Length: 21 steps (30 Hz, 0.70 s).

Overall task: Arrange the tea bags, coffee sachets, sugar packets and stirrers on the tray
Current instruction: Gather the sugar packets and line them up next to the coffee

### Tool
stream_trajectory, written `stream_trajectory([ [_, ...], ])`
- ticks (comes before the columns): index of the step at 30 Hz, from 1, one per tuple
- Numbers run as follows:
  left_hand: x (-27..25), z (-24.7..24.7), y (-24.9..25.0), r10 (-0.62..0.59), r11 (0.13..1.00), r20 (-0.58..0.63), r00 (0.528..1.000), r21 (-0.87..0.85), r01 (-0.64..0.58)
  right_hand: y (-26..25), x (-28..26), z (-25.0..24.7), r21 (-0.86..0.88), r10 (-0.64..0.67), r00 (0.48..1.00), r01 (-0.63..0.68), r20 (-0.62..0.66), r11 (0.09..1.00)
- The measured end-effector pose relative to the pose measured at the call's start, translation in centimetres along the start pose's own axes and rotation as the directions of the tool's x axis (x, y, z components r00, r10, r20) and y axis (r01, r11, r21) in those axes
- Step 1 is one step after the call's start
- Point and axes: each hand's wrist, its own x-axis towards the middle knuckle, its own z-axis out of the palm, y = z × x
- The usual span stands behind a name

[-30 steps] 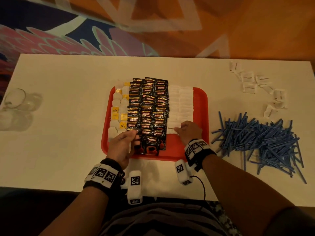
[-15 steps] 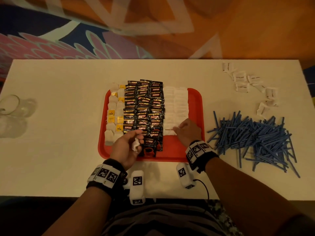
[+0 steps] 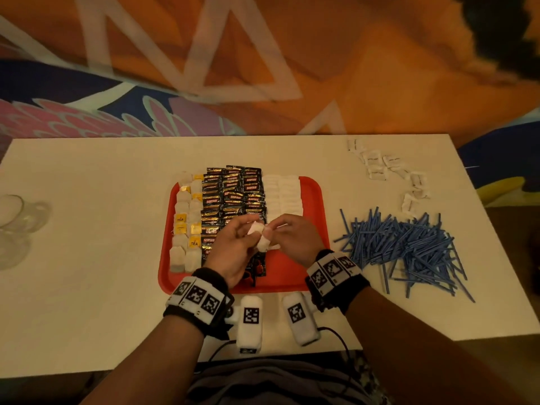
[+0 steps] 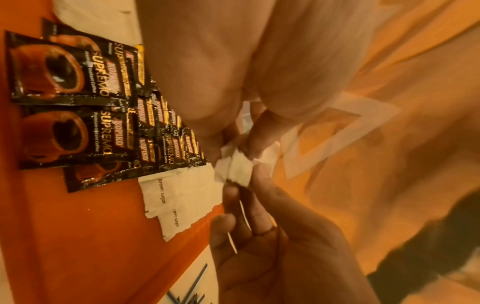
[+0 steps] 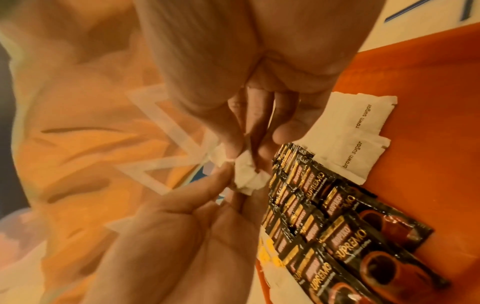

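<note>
Two hands, both mine, pinch the same small bunch of sugar packets point(image 3: 261, 237) above the tray point(image 3: 314, 200): left hand point(image 3: 233, 248) from nine o'clock, right hand point(image 3: 293, 239) from three. If either pinch loosens during the handover, I reckon packets drop onto the coffee sachets point(image 3: 233, 194) and knock those rows askew. Stirrers point(image 3: 409, 247) wait on the worktop point(image 3: 87, 229) at three o'clock.

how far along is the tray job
Done: tea bags, coffee sachets and many sugar packets lie in rows on the tray. In hand: left hand and right hand pinch small white packets. Left: loose packets and stirrers on the table.
</note>
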Motion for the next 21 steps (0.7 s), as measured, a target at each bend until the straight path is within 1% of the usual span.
stream_trajectory([
  [2, -0.2, 0.0, 0.1, 0.007, 0.998, 0.018, 1.0, 0.055, -0.008, -0.4, -0.5, -0.7, 0.113, 0.028, 0.998, -0.022, -0.047, 0.993],
  [4, -0.3, 0.1, 0.2, 0.0, 0.997, 0.019, 1.0, 0.082, -0.001, -0.8, -0.9, -1.2, 0.222, 0.07, 0.996, -0.055, -0.057, 0.974],
  [6, -0.3, 0.2, 0.3, -0.021, 0.994, 0.024, 0.999, 0.106, 0.019, -0.8, -1.2, -1.5, 0.288, 0.095, 0.994, -0.073, -0.061, 0.955],
  [8, -0.3, 0.3, 0.3, -0.042, 0.984, 0.055, 0.998, 0.174, 0.032, -0.7, -1.4, -1.6, 0.279, 0.09, 0.988, -0.053, -0.124, 0.959],
  [11, -0.3, 0.5, 0.3, -0.041, 0.969, 0.076, 0.996, 0.247, 0.021, -0.4, -1.6, -1.9, 0.259, 0.041, 0.965, 0.029, -0.26, 0.965],
  [12, -0.3, 0.6, 0.3, -0.029, 0.97, 0.073, 0.997, 0.243, 0.01, -0.4, -1.6, -2.0, 0.277, 0.042, 0.964, 0.034, -0.262, 0.96],
  [13, -0.3, 0.7, 0.3, -0.017, 0.973, 0.07, 0.997, 0.23, 0.001, -0.4, -1.7, -2.0, 0.296, 0.052, 0.971, 0.019, -0.231, 0.955],
  [15, -0.3, 0.7, 0.3, 0.0, 0.977, 0.067, 0.998, 0.215, -0.015, -0.2, -1.8, -2.1, 0.289, 0.068, 0.99, -0.029, -0.126, 0.957],
  [16, -0.3, 0.7, 0.4, 0.012, 0.974, 0.071, 0.997, 0.225, -0.027, -0.1, -2.0, -2.0, 0.275, 0.057, 0.995, -0.032, -0.083, 0.961],
  [18, -0.2, 0.6, 0.4, 0.043, 0.972, 0.05, 0.998, 0.23, -0.053, 0.0, -2.0, -1.9, 0.291, 0.029, 0.998, -0.011, -0.056, 0.957],
  [19, 0.0, 0.5, 0.3, 0.062, 0.974, 0.023, 0.998, 0.217, -0.065, 0.1, -2.1, -1.8, 0.334, 0.033, 0.998, -0.013, -0.056, 0.943],
  [21, 0.1, 0.3, 0.2, 0.106, 0.976, -0.028, 0.994, 0.197, -0.098, 0.2, -2.1, -1.7, 0.481, 0.075, 0.996, -0.046, -0.04, 0.875],
])
